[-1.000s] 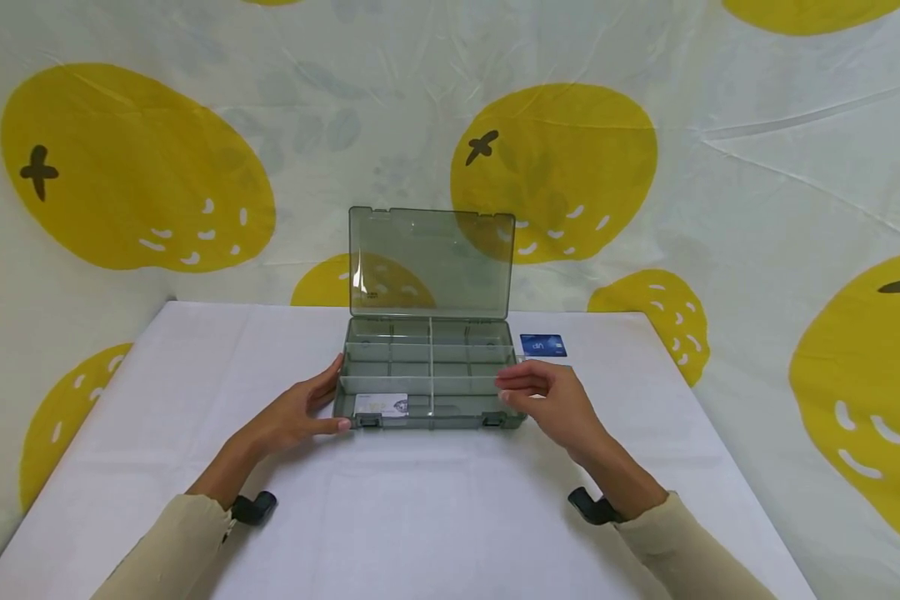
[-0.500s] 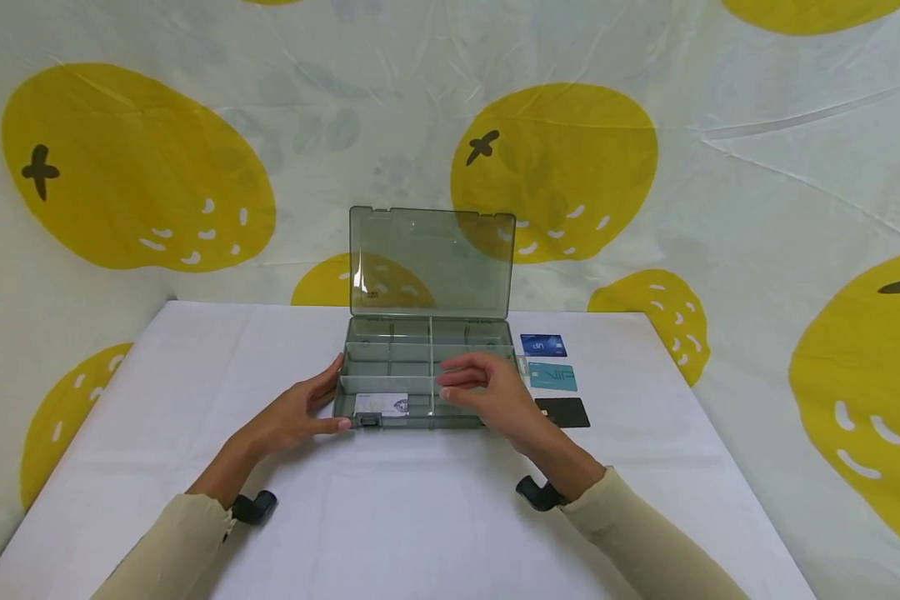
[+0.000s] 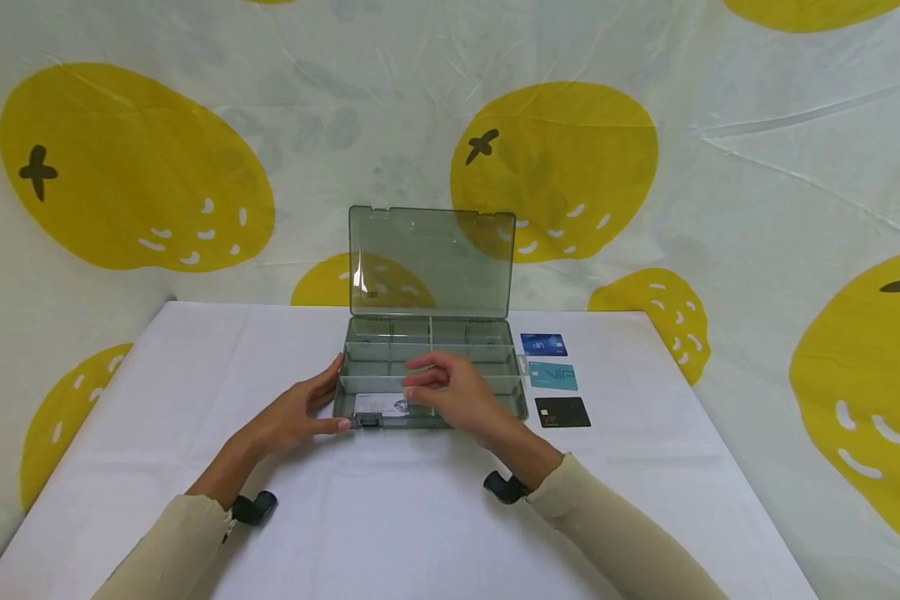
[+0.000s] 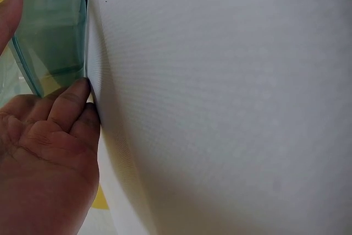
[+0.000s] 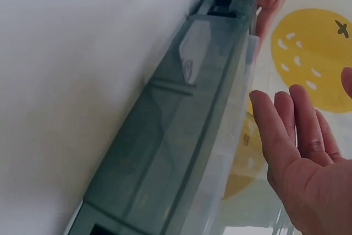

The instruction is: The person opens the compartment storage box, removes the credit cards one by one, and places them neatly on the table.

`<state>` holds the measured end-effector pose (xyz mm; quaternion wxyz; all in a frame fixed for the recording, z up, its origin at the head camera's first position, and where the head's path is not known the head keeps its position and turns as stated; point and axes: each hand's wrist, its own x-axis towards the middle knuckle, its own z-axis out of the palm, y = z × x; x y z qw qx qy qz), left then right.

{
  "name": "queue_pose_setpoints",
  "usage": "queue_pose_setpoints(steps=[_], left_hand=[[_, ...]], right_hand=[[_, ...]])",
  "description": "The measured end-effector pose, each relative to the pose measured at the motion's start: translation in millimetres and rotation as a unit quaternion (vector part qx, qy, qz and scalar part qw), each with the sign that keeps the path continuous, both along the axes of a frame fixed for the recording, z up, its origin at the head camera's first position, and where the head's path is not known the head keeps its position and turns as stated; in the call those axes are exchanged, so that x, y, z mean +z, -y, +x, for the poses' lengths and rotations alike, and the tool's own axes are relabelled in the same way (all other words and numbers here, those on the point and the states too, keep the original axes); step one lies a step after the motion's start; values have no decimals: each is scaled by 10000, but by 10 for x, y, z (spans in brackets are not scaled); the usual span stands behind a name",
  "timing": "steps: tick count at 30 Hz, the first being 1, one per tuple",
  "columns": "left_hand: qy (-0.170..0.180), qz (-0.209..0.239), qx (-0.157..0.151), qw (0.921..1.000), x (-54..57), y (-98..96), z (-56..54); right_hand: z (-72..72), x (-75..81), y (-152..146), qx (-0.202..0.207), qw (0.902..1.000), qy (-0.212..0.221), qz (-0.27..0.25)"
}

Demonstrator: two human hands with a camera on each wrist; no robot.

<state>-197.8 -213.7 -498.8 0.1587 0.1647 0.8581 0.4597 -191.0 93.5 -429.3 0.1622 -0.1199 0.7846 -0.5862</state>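
Observation:
A translucent grey-green compartment box (image 3: 393, 365) stands on the white table in the head view, its clear lid (image 3: 431, 267) raised at the back. In its front-left compartment lies a white card (image 3: 371, 405), printed with a dark round mark. My left hand (image 3: 296, 412) holds the box at its front-left corner, thumb at the front and fingers along the side. Over the front compartments hovers my right hand (image 3: 457, 396), fingertips near the white card's right end. The right wrist view shows these fingers (image 5: 308, 122) loosely extended, holding nothing.
To the right of the box, a blue card (image 3: 543, 344), a teal card (image 3: 553, 377) and a black card (image 3: 564, 412) lie in a column. Behind the table hangs a pale cloth (image 3: 307, 167) with yellow fruit prints.
My right hand has moved left from the box's right edge to near the white card, uncovering the teal and black cards. The left hand and box have stayed put.

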Motion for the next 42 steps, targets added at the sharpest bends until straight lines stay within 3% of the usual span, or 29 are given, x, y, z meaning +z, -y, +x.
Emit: queue_pose_setpoints(steps=[22, 35, 42], left_hand=[[-74, -8, -59, 10000, -4, 14, -6], [-103, -5, -35, 9999, -1, 13, -15], [-116, 71, -95, 9999, -28, 17, -14]], right_hand=[[-129, -190, 443, 508, 9979, 403, 10], [-184, -255, 570, 160, 9968, 785, -62], [-103, -275, 608, -161, 9992, 332, -175]])
